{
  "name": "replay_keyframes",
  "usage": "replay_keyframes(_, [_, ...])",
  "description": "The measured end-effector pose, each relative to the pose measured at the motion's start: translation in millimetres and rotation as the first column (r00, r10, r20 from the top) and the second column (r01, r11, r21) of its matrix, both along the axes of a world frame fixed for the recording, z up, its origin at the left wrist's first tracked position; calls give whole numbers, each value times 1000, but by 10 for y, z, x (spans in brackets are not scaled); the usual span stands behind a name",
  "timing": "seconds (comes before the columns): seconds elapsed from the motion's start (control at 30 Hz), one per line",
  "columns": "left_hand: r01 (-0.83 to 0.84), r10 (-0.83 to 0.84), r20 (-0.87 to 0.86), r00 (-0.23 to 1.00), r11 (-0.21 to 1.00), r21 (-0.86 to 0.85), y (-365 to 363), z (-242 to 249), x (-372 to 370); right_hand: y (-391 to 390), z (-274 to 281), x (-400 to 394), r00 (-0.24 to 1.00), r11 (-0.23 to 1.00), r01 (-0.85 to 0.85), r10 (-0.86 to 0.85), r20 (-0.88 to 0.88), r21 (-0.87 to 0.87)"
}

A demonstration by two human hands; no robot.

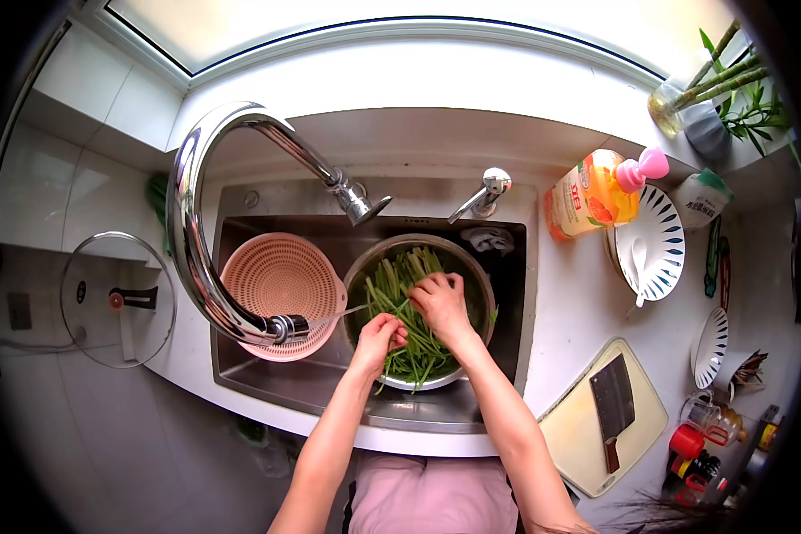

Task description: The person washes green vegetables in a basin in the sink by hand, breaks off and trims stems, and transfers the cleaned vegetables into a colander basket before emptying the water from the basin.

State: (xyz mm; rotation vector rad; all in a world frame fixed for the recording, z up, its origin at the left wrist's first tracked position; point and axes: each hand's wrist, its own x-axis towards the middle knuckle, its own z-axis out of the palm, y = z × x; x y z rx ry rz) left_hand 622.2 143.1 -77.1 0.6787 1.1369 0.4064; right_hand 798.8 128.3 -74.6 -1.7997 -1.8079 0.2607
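Note:
A metal basin (357,268) stands in the right part of the sink, with long green vegetable stems (400,287) heaped in it. My right hand (441,305) lies over the stems, its fingers curled round some of them. Lower and to the left, my left hand (380,343) is held at the basin's near left side with thumb and fingers pinched together. What sits in that pinch is too small to make out. A pink colander (280,289) stands left of the basin, with nothing in it.
A tall chrome faucet (191,222) arches over the sink (374,405). To the right are an orange soap bottle (587,198), patterned plates (663,240), and a cleaver (612,405) on a cutting board (565,436). A glass lid (93,325) stands at left.

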Motion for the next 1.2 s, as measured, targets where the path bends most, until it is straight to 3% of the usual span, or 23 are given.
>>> replay_keyframes(0.07, [-67,67,2,998,998,8,22,-69,19,-62,7,-56,999,998,26,-27,21,52])
replay_keyframes(0.17, [-231,243,-77,967,963,136,42,-183,51,-239,45,-223,997,999,18,-20,-77,-32])
replay_keyframes(0.3, [-293,308,-44,950,935,202,46,-157,167,-472,142,-480,967,993,86,-103,-232,-84])
replay_keyframes(0.37, [-393,398,-10,917,909,139,68,-190,131,-533,166,-473,706,906,144,-376,-600,-398])
replay_keyframes(0.4, [-483,483,20,875,872,72,70,-203,103,-556,251,-394,607,844,54,-453,-653,-534])
replay_keyframes(0.5, [-492,486,79,870,868,74,223,-194,-99,-733,157,-287,474,840,80,-506,-721,-537])
replay_keyframes(0.53, [-491,485,89,870,868,69,263,-157,-161,-786,114,-244,364,815,109,-565,-741,-568])
replay_keyframes(0.6, [-531,522,98,847,837,131,334,-211,-315,-820,179,-96,390,776,271,-629,-673,-569])
replay_keyframes(0.67, [-433,415,128,901,880,197,361,-338,-416,-748,175,-70,374,726,343,-687,-623,-596])
replay_keyframes(0.73, [-385,398,-25,917,900,206,295,-266,-201,-660,-75,-211,378,836,224,-548,-746,-501])
replay_keyframes(0.8, [-181,313,-254,915,882,434,193,-348,-85,-544,-127,-320,770,923,210,-359,-527,-321])
replay_keyframes(0.83, [27,188,-415,890,887,460,167,-365,-115,-516,-152,-304,792,883,319,-448,-415,-345])
replay_keyframes(0.87, [235,73,-568,820,862,449,126,-413,-161,-493,-179,-276,794,833,425,-531,-296,-353])
replay_keyframes(0.9, [406,-8,-708,707,824,396,68,-328,-155,-516,-283,-179,751,812,463,-572,-329,-355])
replay_keyframes(0.93, [674,-123,-846,518,667,316,17,-249,-148,-597,-369,-105,738,784,513,-611,-288,-350])
replay_keyframes(1.0, [905,-149,-967,207,404,131,-131,-117,-107,-677,-125,-2,792,681,389,-591,-153,-621])
replay_keyframes(1.03, [938,-112,-982,152,330,108,-185,-242,-159,-718,-57,-32,850,586,319,-524,-48,-745])
replay_keyframes(1.07, [937,-118,-981,152,334,105,-204,-266,-158,-748,-44,-93,930,523,223,-368,18,-823])
replay_keyframes(1.13, [970,-270,-963,-4,234,-70,-150,-311,-142,-771,-21,-250,989,463,92,-144,28,-882])
replay_keyframes(1.2, [982,-298,-955,-7,180,-64,-110,-224,-129,-762,-183,-385,994,447,64,-108,17,-892])
